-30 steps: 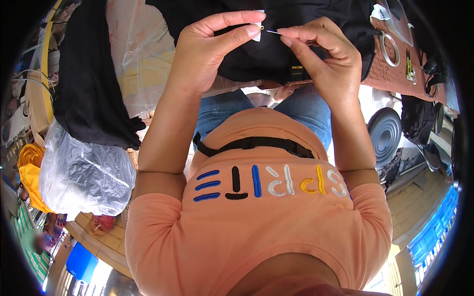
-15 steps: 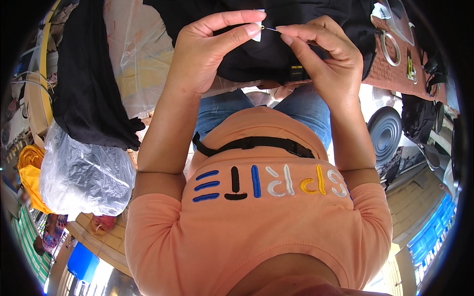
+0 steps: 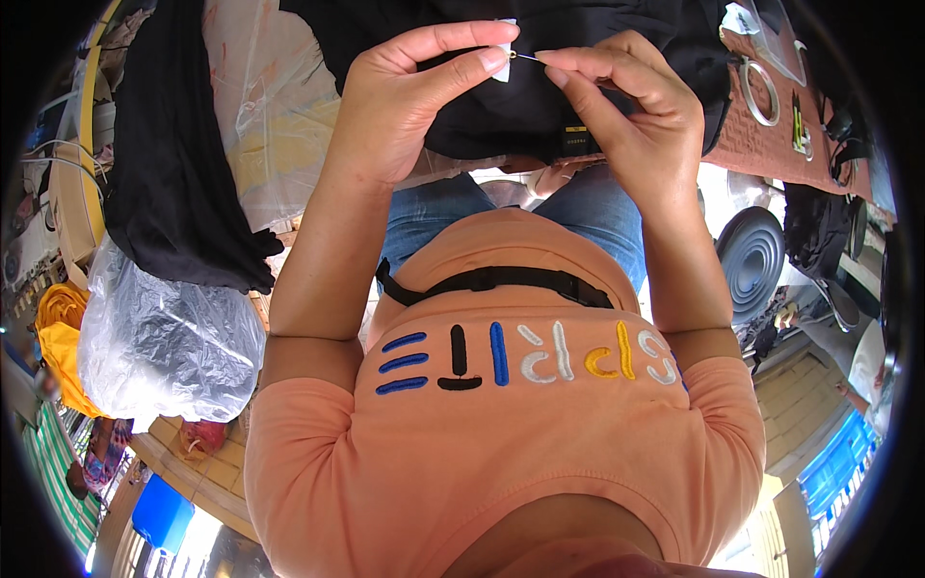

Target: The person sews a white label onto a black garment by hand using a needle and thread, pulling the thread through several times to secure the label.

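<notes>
Above the black cloth (image 3: 482, 116), my left hand (image 3: 405, 82) pinches a small white piece (image 3: 503, 72), possibly a tag or folded paper, between thumb and forefinger. A tiny gold-coloured bit shows at the thumb tip. Between the two hands runs a thin metal pin (image 3: 527, 58), its far end at the gold bit. My right hand (image 3: 631, 96) closes thumb and forefinger on the other end of the pin, the remaining fingers curled. Whether the pin passes through the white piece is too small to tell. A black label (image 3: 575, 142) lies on the cloth below the hands.
On the brown-covered table at right lie a white ring (image 3: 761, 93) and a yellow-green tool (image 3: 798, 125), perhaps thread snips. Black fabric (image 3: 173, 164) hangs at left above a clear plastic bag (image 3: 169, 337). A grey round object (image 3: 752, 260) stands at right, with a person (image 3: 848, 337) beyond.
Both hands keep almost the same place and grip; the right one has shifted very slightly left. Another person has come into view at the right edge.
</notes>
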`<action>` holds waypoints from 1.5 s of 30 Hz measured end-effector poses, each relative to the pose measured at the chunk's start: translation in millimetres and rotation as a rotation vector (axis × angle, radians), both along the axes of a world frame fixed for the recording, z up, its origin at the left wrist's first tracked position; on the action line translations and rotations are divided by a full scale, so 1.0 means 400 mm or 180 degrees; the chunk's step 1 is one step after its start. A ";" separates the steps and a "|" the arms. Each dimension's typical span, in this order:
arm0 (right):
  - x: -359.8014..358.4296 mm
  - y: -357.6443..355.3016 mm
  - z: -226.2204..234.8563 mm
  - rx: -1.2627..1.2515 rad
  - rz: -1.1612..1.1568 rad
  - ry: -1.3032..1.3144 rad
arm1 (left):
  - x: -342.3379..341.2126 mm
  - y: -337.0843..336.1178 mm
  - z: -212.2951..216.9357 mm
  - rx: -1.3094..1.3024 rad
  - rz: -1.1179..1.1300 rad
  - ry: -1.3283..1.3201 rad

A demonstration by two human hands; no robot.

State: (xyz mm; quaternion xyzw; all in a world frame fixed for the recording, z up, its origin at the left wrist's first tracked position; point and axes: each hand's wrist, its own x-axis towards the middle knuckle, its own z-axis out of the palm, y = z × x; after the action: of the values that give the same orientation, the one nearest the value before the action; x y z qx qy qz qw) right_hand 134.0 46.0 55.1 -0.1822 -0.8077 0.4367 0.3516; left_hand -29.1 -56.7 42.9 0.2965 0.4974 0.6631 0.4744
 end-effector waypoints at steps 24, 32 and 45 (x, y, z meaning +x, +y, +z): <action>-0.058 0.037 0.053 0.1882 0.0049 -0.0398 | 0.032 0.035 -0.012 -0.0323 0.0642 0.1122; -0.050 0.097 0.146 -0.0336 0.0314 0.0914 | 0.020 0.033 -0.017 -0.0412 0.0742 0.1069; 0.014 0.122 0.223 0.1044 -0.0223 0.1613 | 0.024 0.037 -0.020 -0.0376 0.0751 0.0925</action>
State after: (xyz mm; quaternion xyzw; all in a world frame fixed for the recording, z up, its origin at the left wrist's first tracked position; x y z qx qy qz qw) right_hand 139.6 94.7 144.4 -0.0361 -0.7472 0.3196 0.5815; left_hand -19.4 -42.0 34.7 0.3003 0.6300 0.6339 0.3332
